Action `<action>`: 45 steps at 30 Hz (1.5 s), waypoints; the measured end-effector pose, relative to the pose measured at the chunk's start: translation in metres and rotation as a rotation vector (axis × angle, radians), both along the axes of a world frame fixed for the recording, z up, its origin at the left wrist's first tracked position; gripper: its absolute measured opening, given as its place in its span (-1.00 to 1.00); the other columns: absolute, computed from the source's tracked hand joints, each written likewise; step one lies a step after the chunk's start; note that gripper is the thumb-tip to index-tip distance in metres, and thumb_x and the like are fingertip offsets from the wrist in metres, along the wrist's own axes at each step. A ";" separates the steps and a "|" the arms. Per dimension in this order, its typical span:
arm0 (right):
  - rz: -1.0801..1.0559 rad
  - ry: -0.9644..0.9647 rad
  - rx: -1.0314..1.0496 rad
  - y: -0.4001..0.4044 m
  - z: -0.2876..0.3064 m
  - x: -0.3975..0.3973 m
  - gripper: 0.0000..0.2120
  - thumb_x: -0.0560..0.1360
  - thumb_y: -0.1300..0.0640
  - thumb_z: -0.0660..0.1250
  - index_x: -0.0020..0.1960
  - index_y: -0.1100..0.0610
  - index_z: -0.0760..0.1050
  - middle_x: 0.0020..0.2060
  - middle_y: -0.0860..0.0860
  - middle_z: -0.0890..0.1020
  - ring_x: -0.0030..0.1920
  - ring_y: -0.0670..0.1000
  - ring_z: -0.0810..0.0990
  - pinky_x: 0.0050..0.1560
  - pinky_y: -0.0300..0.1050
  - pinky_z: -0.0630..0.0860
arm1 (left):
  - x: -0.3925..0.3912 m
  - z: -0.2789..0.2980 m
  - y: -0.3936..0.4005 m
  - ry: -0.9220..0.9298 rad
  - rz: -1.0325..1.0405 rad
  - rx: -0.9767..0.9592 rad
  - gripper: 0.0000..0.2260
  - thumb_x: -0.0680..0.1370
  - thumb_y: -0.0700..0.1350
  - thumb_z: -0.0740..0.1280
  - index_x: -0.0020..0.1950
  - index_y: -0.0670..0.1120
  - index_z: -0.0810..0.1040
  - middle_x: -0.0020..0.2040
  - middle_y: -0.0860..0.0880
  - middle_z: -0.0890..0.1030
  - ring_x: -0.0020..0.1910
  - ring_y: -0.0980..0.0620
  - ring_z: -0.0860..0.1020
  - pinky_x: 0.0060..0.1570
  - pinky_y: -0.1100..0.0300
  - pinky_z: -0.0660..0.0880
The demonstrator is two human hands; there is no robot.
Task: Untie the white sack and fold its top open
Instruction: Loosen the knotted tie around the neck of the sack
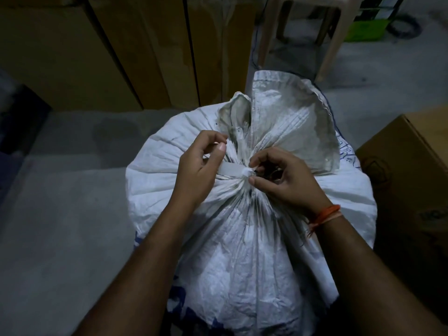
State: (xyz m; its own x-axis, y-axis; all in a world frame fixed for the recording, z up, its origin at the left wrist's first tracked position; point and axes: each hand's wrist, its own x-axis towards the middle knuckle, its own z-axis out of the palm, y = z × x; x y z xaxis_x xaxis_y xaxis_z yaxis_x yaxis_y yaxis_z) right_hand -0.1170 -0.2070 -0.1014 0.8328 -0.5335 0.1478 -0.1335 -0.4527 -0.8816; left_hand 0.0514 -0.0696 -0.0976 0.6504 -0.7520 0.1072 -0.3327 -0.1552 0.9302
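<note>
Right hand (278, 180) pinches the knot of a flat white tie strip (232, 169), left hand (201, 163) pinches its free end, at the gathered neck of a crumpled, blue-printed white woven sack (242, 238) upright on the grey concrete floor (60, 214).

Sack: white sack (242, 238), upright, bulging, neck bunched beneath both hands.
Tie: white strip (230, 170), seemingly still knotted between them.
</note>
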 end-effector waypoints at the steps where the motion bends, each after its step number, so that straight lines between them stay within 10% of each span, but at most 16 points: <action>1: 0.010 0.004 -0.002 -0.001 0.000 0.000 -0.80 0.45 0.22 0.58 0.02 0.13 0.64 -0.06 0.14 0.64 -0.09 0.09 0.66 -0.09 -0.01 0.63 | 0.000 -0.001 -0.001 0.002 -0.006 0.000 -0.84 0.71 -0.04 0.27 0.20 -0.03 0.59 0.23 0.09 0.69 0.25 0.05 0.65 0.25 -0.13 0.63; 15: -0.034 0.042 -0.055 0.001 -0.004 -0.001 -0.75 0.44 0.09 0.59 -0.05 0.20 0.59 -0.16 0.10 0.66 -0.19 -0.02 0.64 -0.12 -0.07 0.61 | 0.000 0.002 -0.001 0.169 -0.153 0.130 -0.80 0.75 -0.17 0.18 0.16 -0.20 0.58 0.16 -0.20 0.73 0.09 0.13 0.68 0.34 -0.11 0.56; 19: -0.033 0.055 -0.084 0.000 -0.006 -0.003 -0.81 0.45 0.17 0.57 -0.06 0.20 0.59 -0.16 0.09 0.69 -0.16 0.05 0.67 -0.10 0.03 0.63 | 0.004 0.001 -0.001 0.208 -0.235 0.171 -0.81 0.67 -0.16 0.23 0.15 -0.17 0.61 0.19 -0.18 0.73 0.21 -0.21 0.64 0.37 -0.21 0.51; 24: -0.004 0.088 -0.158 -0.001 -0.005 -0.005 -0.82 0.44 0.18 0.57 -0.05 0.15 0.59 -0.18 0.01 0.67 -0.17 0.00 0.66 -0.12 0.06 0.61 | 0.004 0.000 -0.003 0.230 -0.347 0.242 -0.79 0.58 -0.11 0.27 0.16 -0.09 0.59 0.16 -0.11 0.73 0.05 -0.08 0.65 0.03 0.07 0.50; 34: -0.058 0.086 -0.110 0.005 -0.007 -0.002 -0.78 0.43 0.07 0.60 -0.02 0.07 0.61 -0.18 -0.02 0.68 -0.19 -0.02 0.68 -0.14 0.06 0.63 | 0.015 -0.007 -0.002 0.325 -0.267 0.210 -0.86 0.69 -0.14 0.27 0.10 0.00 0.63 -0.10 -0.09 0.67 -0.14 -0.05 0.53 -0.05 0.02 0.42; 40: -0.062 0.077 -0.108 0.007 -0.004 -0.003 -0.75 0.42 0.04 0.62 0.01 0.02 0.62 -0.17 -0.08 0.69 -0.20 -0.08 0.68 -0.15 -0.05 0.64 | 0.005 -0.008 -0.001 0.260 -0.327 0.207 -0.83 0.60 -0.20 0.50 0.08 0.06 0.64 -0.08 -0.09 0.71 -0.04 -0.36 0.65 -0.11 -0.09 0.57; 45: -0.071 0.070 -0.127 0.006 -0.003 -0.004 -0.74 0.40 0.14 0.63 -0.03 0.05 0.58 -0.21 -0.11 0.64 -0.25 -0.09 0.62 -0.24 -0.30 0.50 | -0.002 -0.013 -0.005 0.237 -0.301 0.179 -0.82 0.54 -0.24 0.49 0.00 0.04 0.64 -0.17 -0.06 0.71 -0.28 -0.04 0.55 -0.20 0.09 0.48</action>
